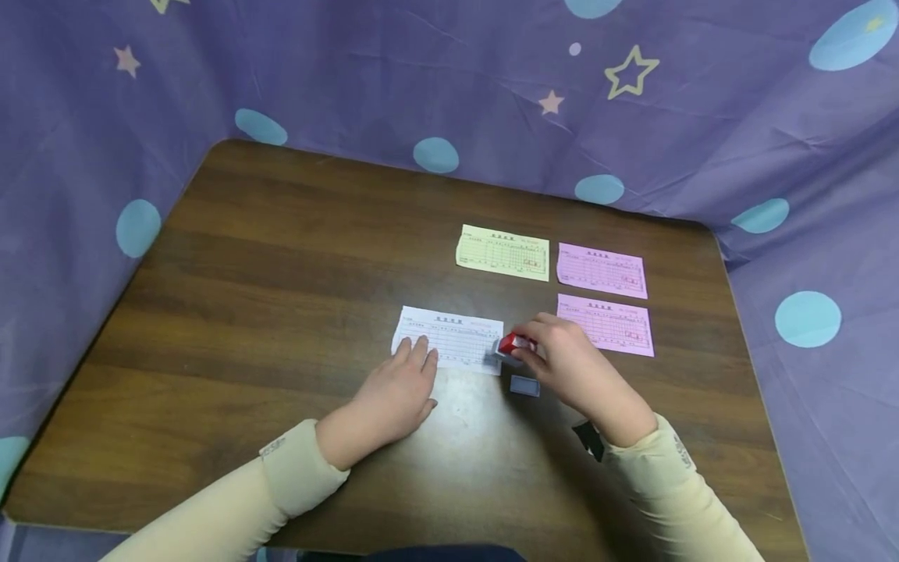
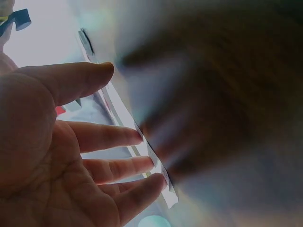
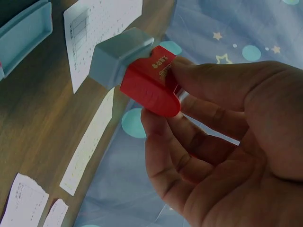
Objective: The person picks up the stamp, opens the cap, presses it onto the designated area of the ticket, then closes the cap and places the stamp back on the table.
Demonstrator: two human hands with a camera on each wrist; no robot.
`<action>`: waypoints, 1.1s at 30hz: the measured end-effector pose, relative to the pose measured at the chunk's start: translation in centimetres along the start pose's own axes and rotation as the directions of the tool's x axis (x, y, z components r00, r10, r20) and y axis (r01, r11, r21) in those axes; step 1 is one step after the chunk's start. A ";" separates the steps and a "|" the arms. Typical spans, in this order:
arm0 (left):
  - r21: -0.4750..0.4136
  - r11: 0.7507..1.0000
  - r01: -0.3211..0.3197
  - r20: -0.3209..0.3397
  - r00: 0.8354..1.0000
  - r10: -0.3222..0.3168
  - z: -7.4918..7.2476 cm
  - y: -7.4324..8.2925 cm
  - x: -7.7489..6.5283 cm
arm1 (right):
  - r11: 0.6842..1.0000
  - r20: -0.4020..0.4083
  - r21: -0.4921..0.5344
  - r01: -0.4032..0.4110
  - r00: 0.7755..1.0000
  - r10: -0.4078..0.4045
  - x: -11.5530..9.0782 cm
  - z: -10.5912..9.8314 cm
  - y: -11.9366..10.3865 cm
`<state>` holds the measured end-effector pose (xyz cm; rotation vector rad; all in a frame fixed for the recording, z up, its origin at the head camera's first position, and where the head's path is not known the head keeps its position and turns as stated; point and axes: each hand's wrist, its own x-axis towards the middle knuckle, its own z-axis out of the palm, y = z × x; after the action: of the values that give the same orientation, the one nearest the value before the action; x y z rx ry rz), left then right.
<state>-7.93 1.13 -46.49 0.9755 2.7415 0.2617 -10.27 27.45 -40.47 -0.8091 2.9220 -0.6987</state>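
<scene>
A white printed form (image 1: 449,337) lies on the table in front of me. My left hand (image 1: 396,390) rests its spread fingertips on the form's lower left edge. In the left wrist view the fingers (image 2: 118,165) reach straight to that edge. With thumb and fingers, my right hand (image 1: 562,359) pinches a rubber stamp (image 3: 149,85) with a red body and a grey, box-like end (image 3: 116,59). The stamp is over the form's right end in the head view. Just below that end, a small blue-grey stamp lid (image 1: 524,385) lies hollow side up.
Behind the white form lies a yellow form (image 1: 502,254), marked in red. Two pink forms, an upper one (image 1: 602,271) and a lower one (image 1: 618,332), lie to the right with red marks too. A purple curtain (image 1: 393,78) hangs beyond the brown table (image 1: 281,257).
</scene>
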 end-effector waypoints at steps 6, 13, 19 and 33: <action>0.011 1.000 -0.020 -0.039 0.999 0.021 0.2 0.3 0.0 | 1.000 0.008 -0.006 0.015 1.000 -0.015 0.5 0.8 -0.3; 0.007 1.000 -0.017 -0.022 1.000 0.017 -0.1 0.4 0.1 | 0.999 -0.018 -0.002 0.038 0.999 -0.038 0.9 1.2 -0.4; 0.014 1.000 -0.023 -0.020 1.000 0.023 -0.1 0.4 0.3 | 0.998 -0.014 -0.008 0.070 0.997 -0.070 1.1 1.6 -0.3; 0.027 0.998 -0.055 -0.087 0.995 0.057 0.0 0.1 0.3 | 0.998 0.004 -0.028 0.049 0.999 -0.049 1.5 1.7 -0.5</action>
<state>-8.14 1.41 -46.51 1.0735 2.8055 0.2877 -11.10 25.57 -41.68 -0.8865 2.9243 -0.6600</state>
